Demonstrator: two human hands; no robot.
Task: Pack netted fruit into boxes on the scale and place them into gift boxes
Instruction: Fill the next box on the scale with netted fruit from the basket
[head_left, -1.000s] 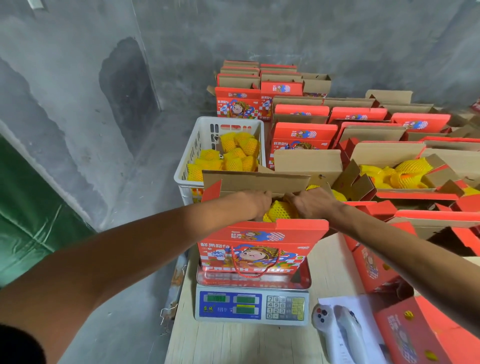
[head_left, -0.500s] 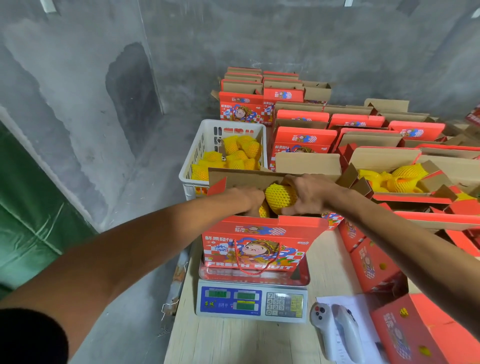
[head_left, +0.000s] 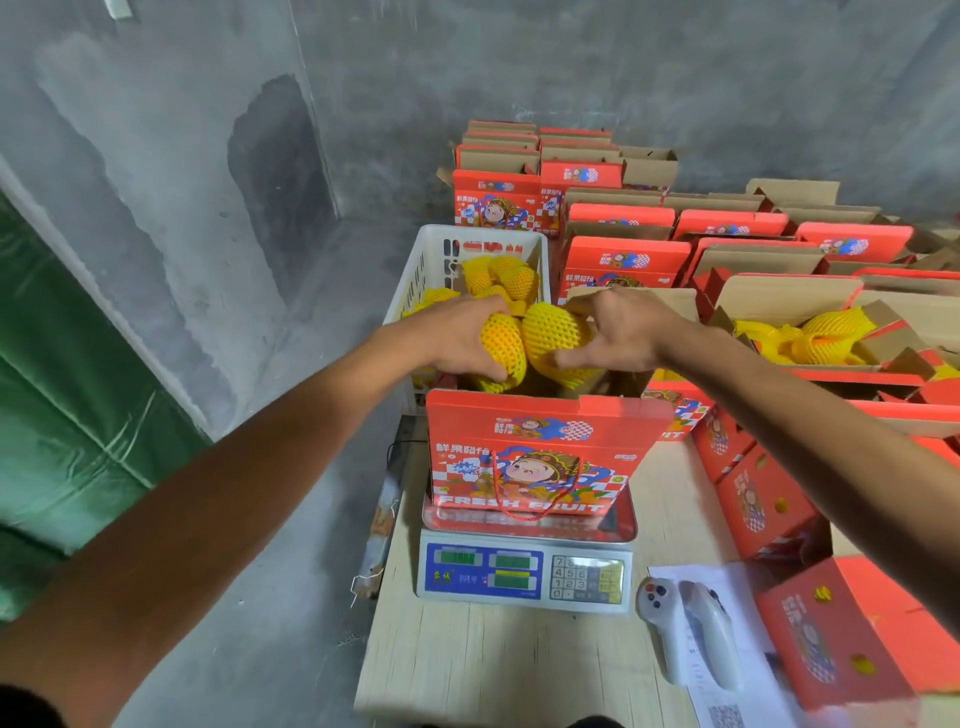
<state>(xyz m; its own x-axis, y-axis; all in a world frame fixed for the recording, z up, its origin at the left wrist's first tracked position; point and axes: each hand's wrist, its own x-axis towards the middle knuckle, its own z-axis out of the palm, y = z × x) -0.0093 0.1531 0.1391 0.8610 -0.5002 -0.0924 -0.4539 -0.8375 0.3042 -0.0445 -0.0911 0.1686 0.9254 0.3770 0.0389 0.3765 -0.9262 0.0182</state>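
A red gift box (head_left: 535, 457) with a cartoon print stands open on the digital scale (head_left: 524, 571). Above its open top my left hand (head_left: 457, 332) grips a fruit in yellow foam net (head_left: 501, 343). Right beside it my right hand (head_left: 618, 332) holds a second yellow netted fruit (head_left: 550, 330), thumb below and fingers over its top. The two fruits touch each other. More netted fruit shows inside the box under my hands.
A white plastic crate (head_left: 431, 260) of netted fruit stands behind the scale. Several red gift boxes (head_left: 623, 260) fill the floor at right; one open box (head_left: 800, 340) holds netted fruit. A white handheld device (head_left: 691, 629) lies on paper on the wooden table (head_left: 467, 660).
Both hands rose out of the box on the scale, each lifting a netted fruit. The camera view tilted slightly downward.
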